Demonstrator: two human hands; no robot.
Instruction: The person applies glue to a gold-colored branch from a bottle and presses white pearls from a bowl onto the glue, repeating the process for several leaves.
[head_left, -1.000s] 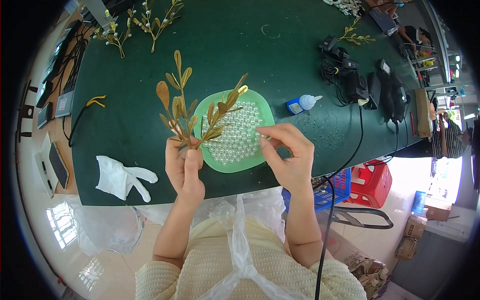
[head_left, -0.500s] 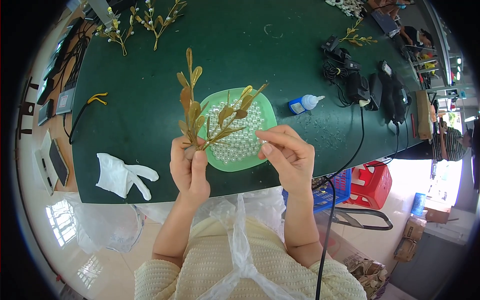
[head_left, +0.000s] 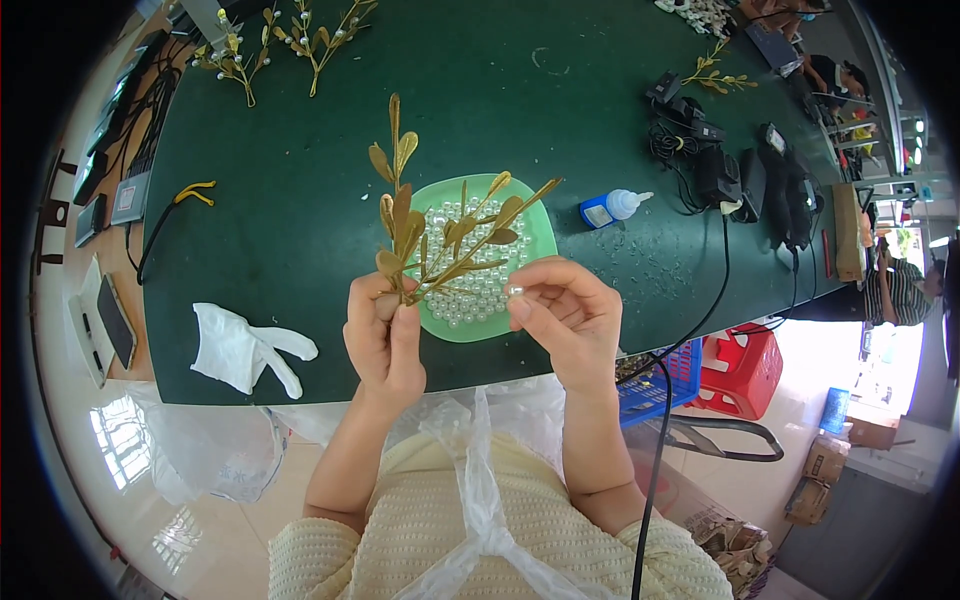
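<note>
My left hand (head_left: 384, 335) pinches the stem base of a gold leafy branch (head_left: 408, 225), whose sprigs fan upward and to the right. Behind it sits a light green dish (head_left: 541, 232) filled with white pearl beads (head_left: 470, 295). Just right of the stem, my right hand (head_left: 568, 315) holds a single pearl bead (head_left: 516, 291) between thumb and forefinger, over the dish's near right side. The bead and the branch are apart. Beyond the dish on the right lies a small blue glue bottle (head_left: 612, 208) with a white nozzle.
White gloves (head_left: 250, 350) lie near the table's front left edge. Pearl-studded gold branches (head_left: 318, 45) stand at the far left; another gold branch (head_left: 715, 75) lies far right. Black power adapters and cables (head_left: 716, 175) occupy the right side. A red stool (head_left: 740, 372) stands below.
My right hand has shifted slightly left with the bead, which now shows more clearly. The branch in my left hand has moved a little right.
</note>
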